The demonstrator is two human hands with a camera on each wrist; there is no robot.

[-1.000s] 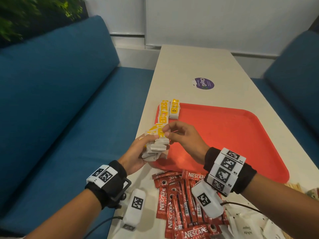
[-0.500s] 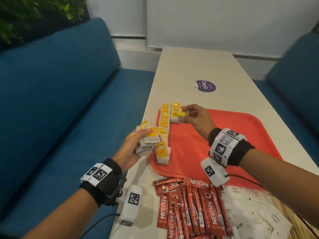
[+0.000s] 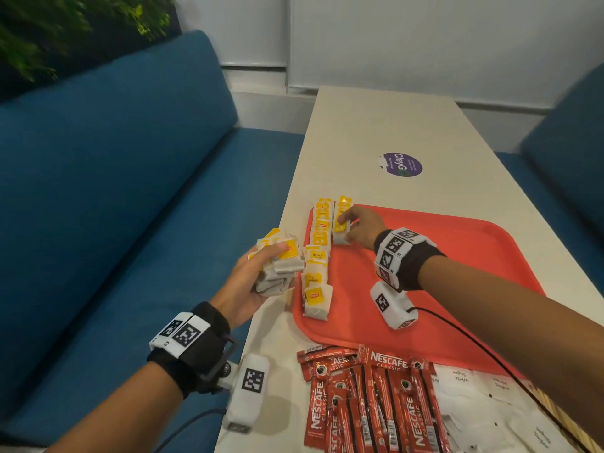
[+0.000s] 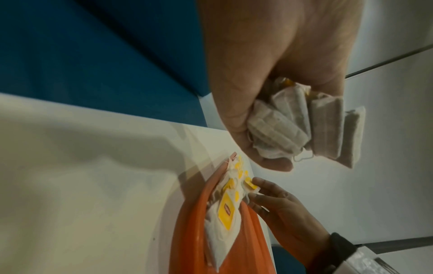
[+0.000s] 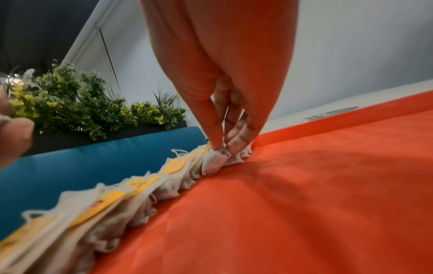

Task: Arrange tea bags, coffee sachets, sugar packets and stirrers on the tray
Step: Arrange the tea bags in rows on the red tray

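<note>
A red tray lies on the cream table. Along its left edge runs a row of tea bags with yellow tags. My right hand pinches a tea bag at the near end of a short second row at the tray's far left corner. In the right wrist view the fingertips press that tea bag against the tray. My left hand hovers left of the tray and grips a bundle of tea bags, seen in the left wrist view as the bundle.
Red Nescafe coffee sachets lie in a heap on the table in front of the tray. White sugar packets lie to their right, with wooden stirrers at the far right. A purple sticker sits farther up the table. Blue sofas flank both sides.
My right hand took a tea bag from the left hand's bundle, carried it to the tray's far left corner and now holds it down there. The left hand shifted slightly left.
</note>
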